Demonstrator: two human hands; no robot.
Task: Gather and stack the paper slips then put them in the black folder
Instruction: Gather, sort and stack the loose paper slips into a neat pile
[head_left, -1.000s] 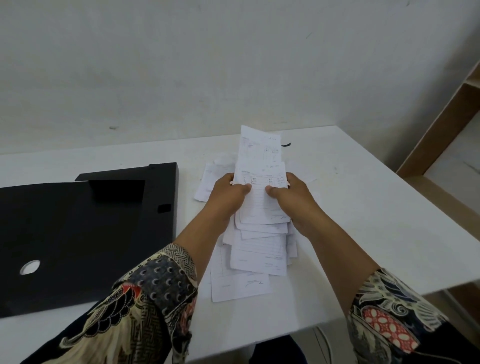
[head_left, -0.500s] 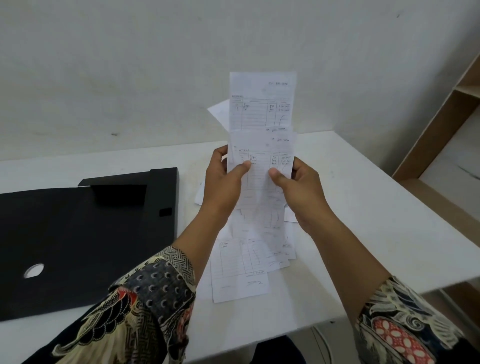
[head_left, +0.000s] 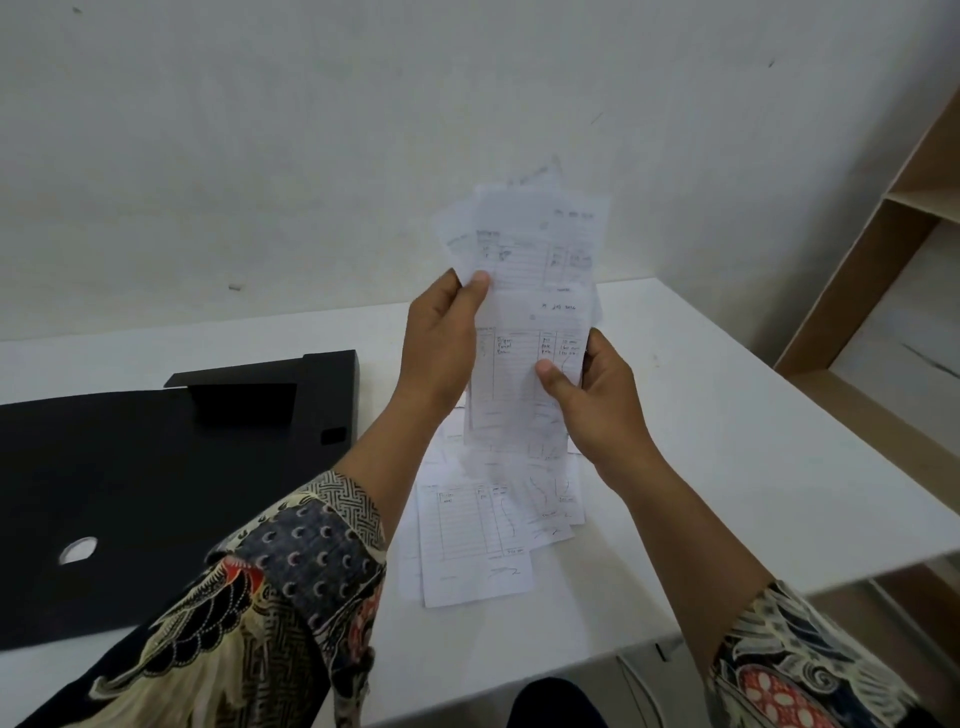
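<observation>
I hold a loose, uneven bunch of white paper slips (head_left: 524, 312) upright above the white table (head_left: 727, 441). My left hand (head_left: 441, 338) pinches its left edge with the thumb on the front. My right hand (head_left: 592, 395) grips the lower right edge, thumb on the front. Beneath the held bunch, a few more slips (head_left: 472, 540) lie overlapping on the table near its front edge. The black folder (head_left: 156, 467) lies open and flat on the table's left side, apart from both hands.
A white wall stands close behind the table. A wooden shelf unit (head_left: 883, 260) rises at the right. The table's front right edge (head_left: 857, 577) drops off to the floor, where a white cable (head_left: 639, 686) runs.
Both hands lifted the bunch of slips off the table and raised it upright. My left hand has slid higher up the left edge and the slips have fanned out at the top.
</observation>
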